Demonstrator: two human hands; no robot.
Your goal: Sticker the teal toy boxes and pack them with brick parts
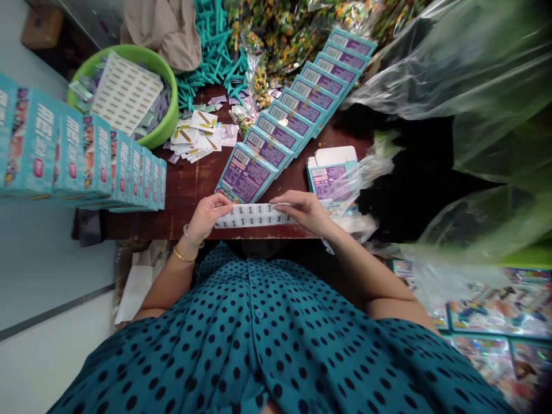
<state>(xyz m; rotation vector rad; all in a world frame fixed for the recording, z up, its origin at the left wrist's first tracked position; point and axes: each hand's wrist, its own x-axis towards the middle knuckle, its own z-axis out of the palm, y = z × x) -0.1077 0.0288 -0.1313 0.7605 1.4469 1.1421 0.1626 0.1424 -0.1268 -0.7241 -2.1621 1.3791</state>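
My left hand [207, 216] and my right hand [304, 209] both pinch a white strip of small barcode stickers [254, 215], held flat between them over the near edge of the dark wooden table [190, 184]. The right hand's fingers curl on the strip's right end, the left hand's on its left end. Just beyond the strip lies a fanned row of teal and purple boxes [284, 123], backs up, running toward the far right. One more such box [330, 178] lies alone by my right hand.
A row of upright teal boxes [86, 155] stands at the left. A green basin [166, 123] holds sticker sheets. Small printed cards [198, 135], teal plastic pieces [213, 52], candy packets [259, 75] and large clear plastic bags [452, 63] lie around.
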